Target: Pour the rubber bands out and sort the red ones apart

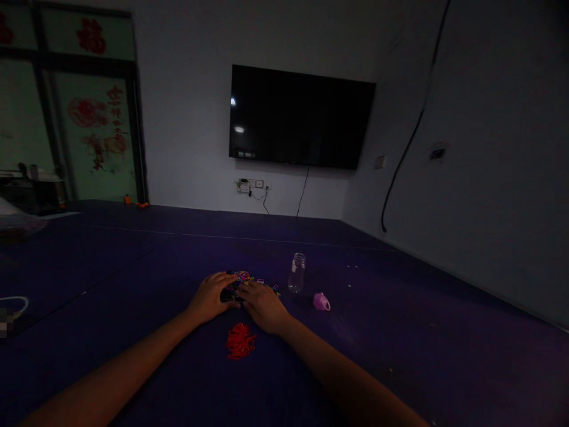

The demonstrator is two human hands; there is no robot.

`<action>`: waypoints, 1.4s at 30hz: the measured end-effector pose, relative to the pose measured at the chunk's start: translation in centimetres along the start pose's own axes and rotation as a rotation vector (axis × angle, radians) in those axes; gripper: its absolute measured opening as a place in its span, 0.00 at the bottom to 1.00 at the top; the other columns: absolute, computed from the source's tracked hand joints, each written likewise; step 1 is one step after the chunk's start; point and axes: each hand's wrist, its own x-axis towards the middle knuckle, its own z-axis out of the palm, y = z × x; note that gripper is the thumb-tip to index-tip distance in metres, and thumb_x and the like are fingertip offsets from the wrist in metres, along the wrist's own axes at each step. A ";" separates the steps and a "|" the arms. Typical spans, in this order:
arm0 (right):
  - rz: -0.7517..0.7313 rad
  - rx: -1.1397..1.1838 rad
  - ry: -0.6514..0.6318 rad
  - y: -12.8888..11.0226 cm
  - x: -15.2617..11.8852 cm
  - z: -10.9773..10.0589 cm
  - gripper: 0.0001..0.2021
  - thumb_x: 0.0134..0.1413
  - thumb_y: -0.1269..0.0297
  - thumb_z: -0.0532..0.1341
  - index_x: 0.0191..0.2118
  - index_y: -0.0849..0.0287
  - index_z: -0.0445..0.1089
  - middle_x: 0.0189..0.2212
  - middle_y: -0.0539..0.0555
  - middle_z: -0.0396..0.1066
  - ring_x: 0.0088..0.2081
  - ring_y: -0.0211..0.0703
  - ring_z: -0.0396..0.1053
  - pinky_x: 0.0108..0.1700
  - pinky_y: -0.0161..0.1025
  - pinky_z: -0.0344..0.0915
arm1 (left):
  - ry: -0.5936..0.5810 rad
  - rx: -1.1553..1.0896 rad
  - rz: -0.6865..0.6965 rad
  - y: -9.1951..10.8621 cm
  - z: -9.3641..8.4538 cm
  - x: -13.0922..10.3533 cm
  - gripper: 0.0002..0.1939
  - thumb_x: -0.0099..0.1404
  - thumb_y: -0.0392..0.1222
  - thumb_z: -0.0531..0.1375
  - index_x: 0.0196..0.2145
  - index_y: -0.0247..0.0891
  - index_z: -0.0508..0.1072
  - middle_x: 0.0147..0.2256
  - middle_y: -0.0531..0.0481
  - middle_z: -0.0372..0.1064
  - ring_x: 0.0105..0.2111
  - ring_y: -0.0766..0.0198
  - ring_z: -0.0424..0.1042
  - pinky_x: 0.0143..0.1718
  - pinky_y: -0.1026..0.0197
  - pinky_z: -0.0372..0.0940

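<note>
A pile of small multicoloured loops, perhaps paper clips or bands, lies on the dark blue-purple surface. My left hand rests at the pile's left side, fingers stretched forward and thumb apart. Across the pile from the right reaches my right hand, its fingers extended flat over the pieces. Both hands partly hide the pile. Nearer to me, between my forearms, is a heap of similar red pieces. To the right of my right hand stands a clear bottle without a lid. Beside it lies a pink cap with a loop.
A black television hangs on the far wall above sockets and cables. On the right wall, a black cable hangs down. A whitish plastic bag is at the far left, with a white curved object nearer at the left edge.
</note>
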 end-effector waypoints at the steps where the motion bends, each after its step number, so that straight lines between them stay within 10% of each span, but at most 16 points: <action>1: -0.011 0.000 -0.014 0.0 0.0 0.0 0.19 0.61 0.68 0.49 0.56 0.56 0.63 0.58 0.53 0.61 0.59 0.47 0.56 0.57 0.47 0.54 | 0.007 0.002 -0.016 -0.1 0.1 0.0 0.29 0.52 0.56 0.66 0.49 0.42 0.71 0.50 0.44 0.70 0.53 0.49 0.64 0.54 0.47 0.58; 12: 0.088 0.004 0.019 0.2 0.1 0.0 0.16 0.60 0.69 0.52 0.50 0.60 0.68 0.52 0.57 0.67 0.56 0.45 0.60 0.57 0.43 0.55 | 0.047 0.025 -0.125 -0.1 -0.4 -0.1 0.15 0.63 0.35 0.53 0.46 0.39 0.72 0.48 0.44 0.71 0.51 0.54 0.66 0.54 0.50 0.59; 24: 0.095 0.020 0.022 0.2 0.0 0.0 0.17 0.59 0.69 0.52 0.53 0.60 0.66 0.54 0.58 0.65 0.56 0.45 0.60 0.57 0.44 0.55 | -0.242 0.053 -0.061 0.2 0.3 0.0 0.24 0.67 0.55 0.48 0.56 0.45 0.64 0.58 0.45 0.60 0.61 0.50 0.52 0.57 0.41 0.48; 36: 0.056 -0.002 -0.013 0.2 0.2 0.0 0.16 0.58 0.70 0.52 0.51 0.59 0.68 0.50 0.57 0.69 0.53 0.45 0.63 0.53 0.41 0.58 | 0.072 -0.095 -0.097 -1.6 0.5 1.0 0.21 0.66 0.51 0.50 0.51 0.39 0.70 0.52 0.42 0.67 0.54 0.53 0.64 0.54 0.49 0.58; 42: 0.061 0.003 -0.023 0.3 0.2 0.2 0.16 0.58 0.69 0.52 0.51 0.59 0.68 0.52 0.57 0.67 0.54 0.45 0.63 0.54 0.42 0.58 | -0.190 -0.115 -0.148 -2.4 1.6 5.3 0.36 0.56 0.61 0.56 0.55 0.32 0.64 0.57 0.35 0.60 0.57 0.48 0.60 0.55 0.52 0.56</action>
